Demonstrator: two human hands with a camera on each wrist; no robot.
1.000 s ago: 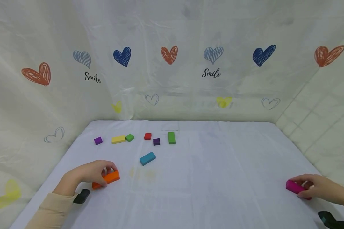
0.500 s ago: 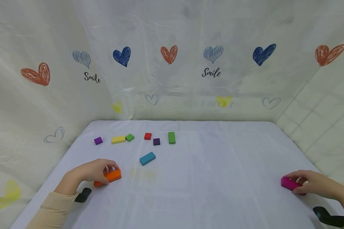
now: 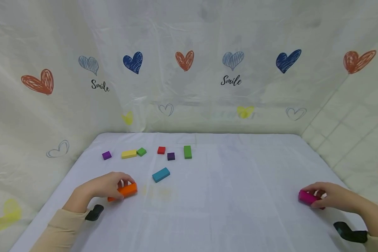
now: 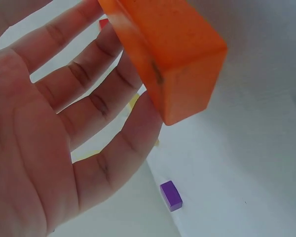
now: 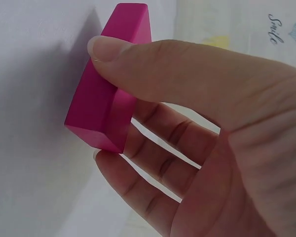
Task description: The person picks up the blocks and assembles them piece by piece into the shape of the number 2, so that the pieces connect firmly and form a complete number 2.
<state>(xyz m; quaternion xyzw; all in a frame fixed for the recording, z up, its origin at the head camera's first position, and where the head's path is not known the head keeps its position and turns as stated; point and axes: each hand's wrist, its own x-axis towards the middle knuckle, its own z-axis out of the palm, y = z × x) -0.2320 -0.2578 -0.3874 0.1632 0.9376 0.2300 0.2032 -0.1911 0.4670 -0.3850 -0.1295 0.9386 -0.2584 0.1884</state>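
Soft light casts blurred shadows on the tablecloth [image 3: 233, 196].

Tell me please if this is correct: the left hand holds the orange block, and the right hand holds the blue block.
Not the blue block: the right hand holds the magenta block, as the right wrist view shows. The left hand does hold the orange block.

On the white cloth-covered table [image 3: 233, 189], around a blue oblong block [image 3: 161, 175]: violet block [image 3: 106, 155] and yellow oblong block [image 3: 129, 154], ten o'clock; small green block [image 3: 141, 151], eleven; red block [image 3: 161, 150], twelve; dark-purple block [image 3: 171, 156], one; green oblong block [image 3: 187, 152], two.
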